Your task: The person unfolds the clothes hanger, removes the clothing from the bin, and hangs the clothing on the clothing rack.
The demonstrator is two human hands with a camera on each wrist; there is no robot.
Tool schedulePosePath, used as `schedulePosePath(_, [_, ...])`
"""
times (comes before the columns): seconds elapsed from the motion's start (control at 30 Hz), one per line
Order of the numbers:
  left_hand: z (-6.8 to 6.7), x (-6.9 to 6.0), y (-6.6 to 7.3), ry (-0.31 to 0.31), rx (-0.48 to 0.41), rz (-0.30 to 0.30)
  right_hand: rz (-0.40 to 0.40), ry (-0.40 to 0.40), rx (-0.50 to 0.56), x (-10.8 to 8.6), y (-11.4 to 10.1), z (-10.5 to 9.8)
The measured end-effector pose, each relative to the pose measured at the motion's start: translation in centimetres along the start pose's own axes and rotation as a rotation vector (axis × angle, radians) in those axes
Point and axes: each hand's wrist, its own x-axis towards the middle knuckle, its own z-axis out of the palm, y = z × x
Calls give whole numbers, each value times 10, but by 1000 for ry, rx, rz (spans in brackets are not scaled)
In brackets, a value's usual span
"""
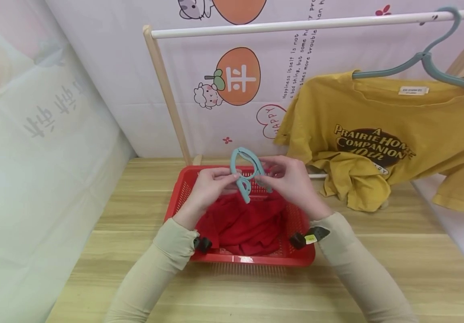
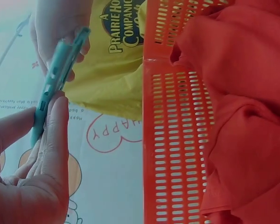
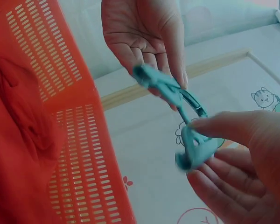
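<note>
A teal folding hanger (image 1: 233,162), folded up into a compact loop, is held in the air above the red basket (image 1: 174,197). My left hand (image 1: 209,186) pinches one side of it between thumb and fingers. On the other side, the right hand (image 1: 292,179) grips it with the thumb in front; in the right wrist view the hanger (image 3: 200,151) lies between that thumb and the fingers below. Seen edge-on in the left wrist view, the hanger (image 2: 51,86) looks narrow. Crumpled red cloth (image 1: 248,224) lies in the basket beneath both hands.
Behind the basket stands a clothes rack with a white rail (image 1: 280,28) and a wooden post (image 1: 167,94). A yellow T-shirt (image 1: 417,121) hangs at right on another teal hanger (image 1: 393,71), its lower part bunched on the wooden table (image 1: 127,251). A printed sheet covers the wall.
</note>
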Motion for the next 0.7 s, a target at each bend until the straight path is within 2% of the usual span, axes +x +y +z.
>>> schedulePosePath(0.23, [-6,2,5,18,-57,0,-187,-14,-15,-5,2,-9])
schedulePosePath(0.4, [-9,3,7,33,-34,-25,-325,-64,-78,-9,2,-11])
schedulePosePath(0.5, [-9,4,7,43,-16,-41,-384,-91,-82,-11,2,-10])
schedulePosePath(0.7, [-8,4,4,48,-24,-33,-464,-34,-70,-12,5,-9])
